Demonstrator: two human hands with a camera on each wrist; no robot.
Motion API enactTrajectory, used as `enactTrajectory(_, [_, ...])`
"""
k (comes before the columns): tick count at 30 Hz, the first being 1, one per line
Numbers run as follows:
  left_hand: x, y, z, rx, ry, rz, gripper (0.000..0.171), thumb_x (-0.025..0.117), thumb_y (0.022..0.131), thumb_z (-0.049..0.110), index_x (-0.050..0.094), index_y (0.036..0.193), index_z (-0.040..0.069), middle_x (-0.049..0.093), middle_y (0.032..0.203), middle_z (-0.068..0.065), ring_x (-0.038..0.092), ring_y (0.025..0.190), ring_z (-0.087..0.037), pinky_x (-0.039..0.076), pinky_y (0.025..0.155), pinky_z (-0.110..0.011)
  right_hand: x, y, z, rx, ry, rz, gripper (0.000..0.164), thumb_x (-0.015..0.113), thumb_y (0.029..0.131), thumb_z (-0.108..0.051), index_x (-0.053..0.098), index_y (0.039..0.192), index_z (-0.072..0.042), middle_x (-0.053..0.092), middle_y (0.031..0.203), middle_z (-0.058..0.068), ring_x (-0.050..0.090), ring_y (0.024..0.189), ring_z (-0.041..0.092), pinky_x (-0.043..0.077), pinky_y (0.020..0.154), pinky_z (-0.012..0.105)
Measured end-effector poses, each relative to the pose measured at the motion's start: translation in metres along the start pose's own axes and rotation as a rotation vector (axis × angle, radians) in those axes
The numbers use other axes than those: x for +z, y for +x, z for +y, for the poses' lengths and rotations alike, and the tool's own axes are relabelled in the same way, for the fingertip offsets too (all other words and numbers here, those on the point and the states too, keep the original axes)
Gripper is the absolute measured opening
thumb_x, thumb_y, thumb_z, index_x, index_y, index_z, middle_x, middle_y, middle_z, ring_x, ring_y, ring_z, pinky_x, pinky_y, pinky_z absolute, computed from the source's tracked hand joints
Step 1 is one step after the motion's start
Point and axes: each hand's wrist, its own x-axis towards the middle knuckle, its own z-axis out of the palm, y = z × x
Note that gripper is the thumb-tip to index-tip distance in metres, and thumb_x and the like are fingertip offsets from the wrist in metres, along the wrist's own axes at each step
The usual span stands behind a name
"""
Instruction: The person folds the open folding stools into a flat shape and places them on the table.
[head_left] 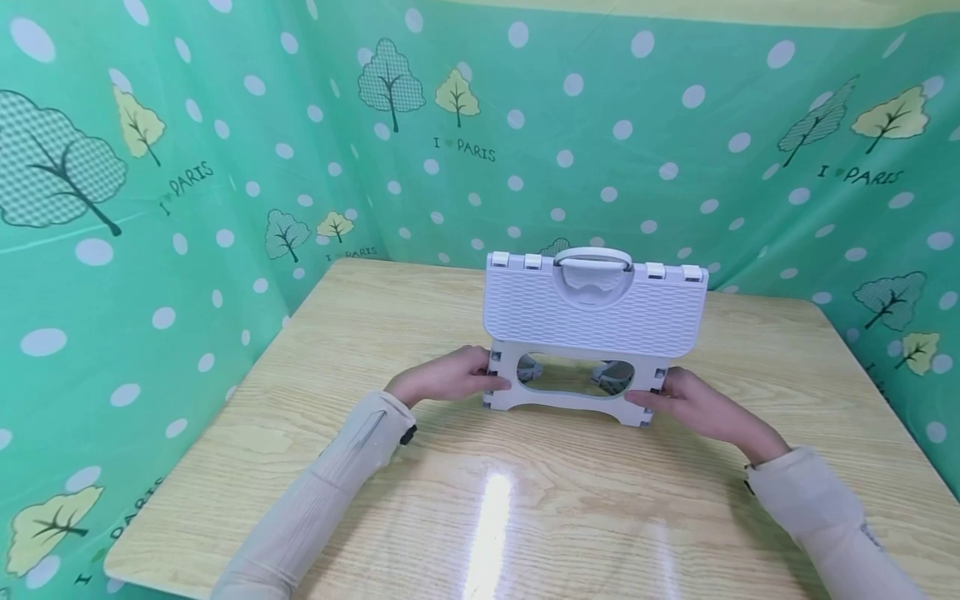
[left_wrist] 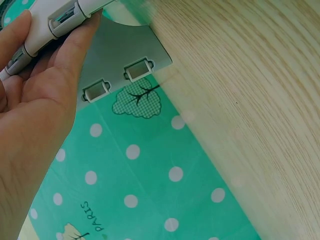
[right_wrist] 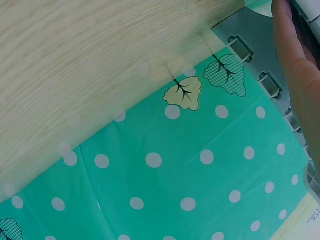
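A pale folding step stool (head_left: 592, 325) stands upright on the table, its woven-textured top facing me and partly folded. A carry handle (head_left: 594, 255) sits at its upper edge. My left hand (head_left: 456, 375) grips the left side of the stool's front leg panel, thumb on the front face. On the opposite side, my right hand (head_left: 701, 407) holds the same panel in like manner. The left wrist view shows fingers around a white leg edge, beside a grey panel (left_wrist: 112, 50) with rectangular slots. At the right wrist view's edge, part of my hand (right_wrist: 298, 70) hides the grip.
The wood-grain table (head_left: 360, 500) extends around the stool on all sides, with glare from a light near its front. Green dotted curtain cloth (head_left: 247, 125) with printed trees hangs behind the table and along its left and right sides.
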Motion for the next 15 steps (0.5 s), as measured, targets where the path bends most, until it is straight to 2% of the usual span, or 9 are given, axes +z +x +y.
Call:
enactTrajectory(6, [0.0001, 0.0002, -0.0007, 0.004, -0.013, -0.004, 0.024, 0.059, 0.101, 0.018, 0.067, 0.118, 0.004, 0.072, 0.1, -0.002, 0.061, 0.073, -0.026, 0.048, 0.063, -0.024, 0.0008, 0.0001, -0.0014, -0.005, 0.017, -0.006, 0.022, 0.062, 0.1, -0.025, 0.065, 0.111, -0.006, 0.045, 0.065, -0.002, 0.025, 0.051, 0.004, 0.029, 0.044, 0.028])
enactTrajectory(11, [0.0004, 0.0005, -0.0005, 0.0, -0.027, -0.007, 0.025, 0.059, 0.101, 0.018, 0.066, 0.121, 0.003, 0.073, 0.106, -0.003, 0.063, 0.079, -0.025, 0.05, 0.067, -0.025, 0.0013, -0.0004, -0.0029, -0.017, 0.03, -0.008, 0.023, 0.062, 0.1, -0.023, 0.064, 0.112, -0.004, 0.046, 0.066, 0.0, 0.027, 0.052, 0.004, 0.029, 0.044, 0.029])
enactTrajectory(15, [0.0003, 0.0002, 0.0005, 0.001, -0.028, -0.008, 0.026, 0.059, 0.101, 0.018, 0.065, 0.122, 0.003, 0.073, 0.107, -0.004, 0.063, 0.079, -0.024, 0.051, 0.068, -0.026, 0.0013, -0.0003, -0.0023, -0.019, 0.031, -0.007, 0.024, 0.062, 0.1, -0.024, 0.063, 0.114, -0.005, 0.056, 0.074, 0.004, 0.034, 0.055, 0.005, 0.031, 0.045, 0.029])
